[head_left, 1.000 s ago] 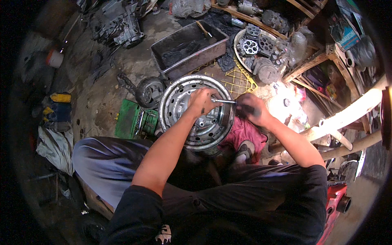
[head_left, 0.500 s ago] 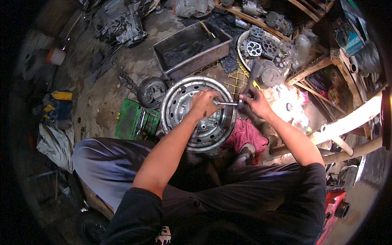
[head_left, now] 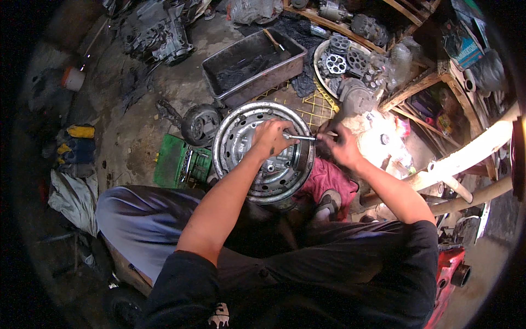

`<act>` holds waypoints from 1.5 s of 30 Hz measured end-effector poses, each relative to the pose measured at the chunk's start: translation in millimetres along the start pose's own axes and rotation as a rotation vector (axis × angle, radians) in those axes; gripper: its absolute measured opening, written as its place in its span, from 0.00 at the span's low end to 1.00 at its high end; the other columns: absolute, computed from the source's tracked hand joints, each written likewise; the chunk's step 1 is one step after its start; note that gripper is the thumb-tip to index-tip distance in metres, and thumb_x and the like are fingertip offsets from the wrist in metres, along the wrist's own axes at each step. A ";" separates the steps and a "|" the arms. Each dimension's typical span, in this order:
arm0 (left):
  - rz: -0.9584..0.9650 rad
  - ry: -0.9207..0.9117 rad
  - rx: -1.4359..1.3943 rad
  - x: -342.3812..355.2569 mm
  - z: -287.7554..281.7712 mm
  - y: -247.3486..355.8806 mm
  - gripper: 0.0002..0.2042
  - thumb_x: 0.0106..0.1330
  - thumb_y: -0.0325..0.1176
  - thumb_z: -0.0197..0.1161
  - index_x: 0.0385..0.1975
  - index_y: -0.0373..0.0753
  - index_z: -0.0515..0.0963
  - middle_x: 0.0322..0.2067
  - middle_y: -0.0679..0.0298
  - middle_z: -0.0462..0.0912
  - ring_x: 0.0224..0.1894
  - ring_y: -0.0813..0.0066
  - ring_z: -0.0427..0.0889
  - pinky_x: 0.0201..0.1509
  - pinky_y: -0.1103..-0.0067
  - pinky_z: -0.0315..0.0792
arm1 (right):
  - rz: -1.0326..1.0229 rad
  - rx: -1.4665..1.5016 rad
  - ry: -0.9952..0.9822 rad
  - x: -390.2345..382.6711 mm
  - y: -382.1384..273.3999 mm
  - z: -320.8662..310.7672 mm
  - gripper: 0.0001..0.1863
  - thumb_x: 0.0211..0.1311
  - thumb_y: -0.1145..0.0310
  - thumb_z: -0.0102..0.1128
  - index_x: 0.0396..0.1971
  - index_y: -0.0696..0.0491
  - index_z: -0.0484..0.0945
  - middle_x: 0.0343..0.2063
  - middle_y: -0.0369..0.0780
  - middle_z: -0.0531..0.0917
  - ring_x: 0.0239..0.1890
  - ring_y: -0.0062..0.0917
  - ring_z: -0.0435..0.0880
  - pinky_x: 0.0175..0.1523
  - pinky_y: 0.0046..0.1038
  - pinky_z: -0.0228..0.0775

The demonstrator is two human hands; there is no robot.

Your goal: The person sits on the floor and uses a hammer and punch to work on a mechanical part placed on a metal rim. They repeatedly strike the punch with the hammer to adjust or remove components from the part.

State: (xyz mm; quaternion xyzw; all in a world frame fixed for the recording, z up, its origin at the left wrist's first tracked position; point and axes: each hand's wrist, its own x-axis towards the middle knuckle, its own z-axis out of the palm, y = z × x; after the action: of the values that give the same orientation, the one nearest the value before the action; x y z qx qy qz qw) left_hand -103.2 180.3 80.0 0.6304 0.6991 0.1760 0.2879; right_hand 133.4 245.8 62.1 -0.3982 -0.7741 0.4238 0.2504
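Note:
My left hand [head_left: 269,140] is closed around a slim silver metal rod [head_left: 301,137] that sticks out to the right, above a steel wheel rim [head_left: 220,159]. A grey metal machine part [head_left: 245,143] with holes and bolts sits inside the rim, partly hidden by that hand. Close to the rod's free end, my right hand [head_left: 344,147] has its fingers curled together. Something dark shows at its fingertips, too blurred to name. Below it lies a pink cloth [head_left: 327,178], beside my shoe.
Left of the rim stands an open green socket case [head_left: 170,160], next to a round dark part [head_left: 196,125]. Farther off are a grey tub [head_left: 257,93] with a brush [head_left: 272,38] and a round tray [head_left: 318,60] of metal parts. A pale pipe frame [head_left: 471,151] crosses at right.
The dark tool with a yellow patch, upright at my right hand before, no longer shows clearly. My right hand has shifted slightly and its fingers have turned. My left hand still grips the rod.

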 end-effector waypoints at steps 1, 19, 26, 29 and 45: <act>0.000 0.018 0.015 -1.1 1.9 -2.4 0.12 0.50 0.44 0.74 0.33 0.48 0.84 0.37 0.58 0.85 0.44 0.57 0.83 0.49 0.66 0.75 | -0.188 -0.080 -0.095 -8.1 -2.8 -2.0 0.12 0.51 0.79 0.65 0.37 0.58 0.77 0.41 0.43 0.81 0.45 0.34 0.81 0.50 0.31 0.73; 0.335 -0.167 0.069 31.2 6.9 -37.7 0.13 0.61 0.41 0.63 0.36 0.38 0.85 0.40 0.54 0.85 0.46 0.52 0.80 0.55 0.67 0.71 | -0.100 -0.203 0.722 5.7 -110.4 -69.9 0.04 0.60 0.76 0.64 0.30 0.60 0.79 0.32 0.41 0.84 0.34 0.25 0.83 0.41 0.26 0.72; 0.361 -0.464 -0.011 71.6 -8.0 -39.9 0.17 0.53 0.45 0.70 0.32 0.36 0.86 0.31 0.51 0.86 0.35 0.58 0.85 0.42 0.67 0.75 | 0.191 0.512 0.852 -63.9 -165.7 -50.0 0.09 0.67 0.70 0.60 0.40 0.60 0.74 0.35 0.41 0.81 0.39 0.25 0.85 0.45 0.24 0.76; 0.253 -0.507 0.084 71.6 -6.2 -32.3 0.15 0.52 0.43 0.71 0.31 0.36 0.86 0.30 0.52 0.86 0.33 0.60 0.84 0.41 0.68 0.75 | 0.220 0.259 0.806 -65.4 -140.8 -50.4 0.07 0.67 0.72 0.60 0.39 0.60 0.74 0.33 0.40 0.81 0.37 0.24 0.85 0.42 0.23 0.76; 0.324 -0.433 0.013 64.4 -2.9 -31.8 0.17 0.54 0.49 0.70 0.30 0.41 0.88 0.29 0.55 0.87 0.33 0.63 0.84 0.43 0.68 0.75 | 0.172 0.459 0.880 -48.4 -133.0 -48.3 0.05 0.68 0.74 0.56 0.38 0.60 0.73 0.32 0.42 0.81 0.39 0.26 0.84 0.48 0.27 0.75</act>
State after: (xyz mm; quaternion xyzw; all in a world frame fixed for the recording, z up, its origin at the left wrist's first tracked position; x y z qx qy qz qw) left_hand -132.4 239.3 51.2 0.7589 0.5123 0.0764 0.3947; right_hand 141.6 184.7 198.3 -0.5359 -0.4463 0.3943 0.5984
